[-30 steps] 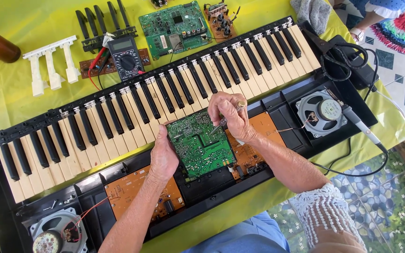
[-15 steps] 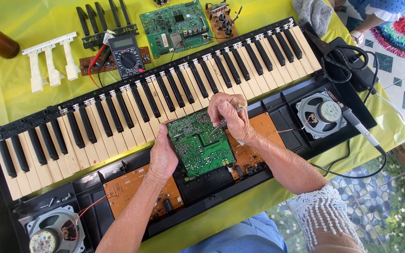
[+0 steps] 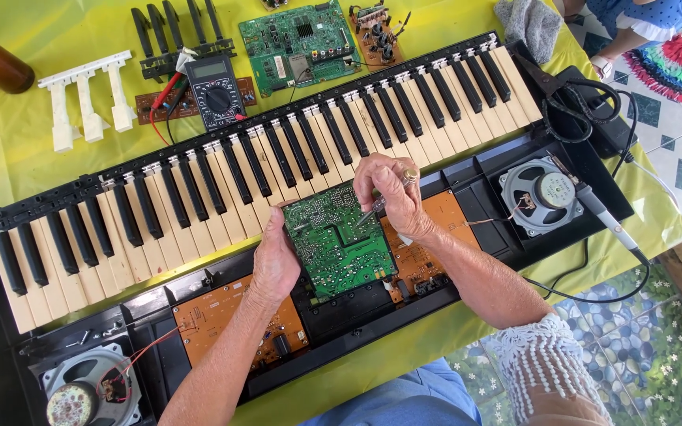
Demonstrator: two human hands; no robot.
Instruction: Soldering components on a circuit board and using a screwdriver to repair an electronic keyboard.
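An opened electronic keyboard (image 3: 199, 197) lies on a yellow-green cloth. My left hand (image 3: 275, 264) grips the left edge of a green circuit board (image 3: 337, 237) that rests tilted over the keyboard's open body. My right hand (image 3: 392, 193) pinches a thin metal-tipped tool (image 3: 379, 207) like a pen, its tip touching the board's upper right part. Orange-brown circuit boards (image 3: 222, 319) sit inside the case below and beside the green one.
Round speakers sit at the case's right (image 3: 538, 196) and lower left (image 3: 84, 386). A black multimeter (image 3: 215, 93), another green board (image 3: 301, 43), loose white keys (image 3: 84, 99) and black keys (image 3: 175, 31) lie behind the keyboard. A soldering iron (image 3: 601, 221) with cable lies right.
Both hands stay on the green board; the tool tip has shifted only slightly on it.
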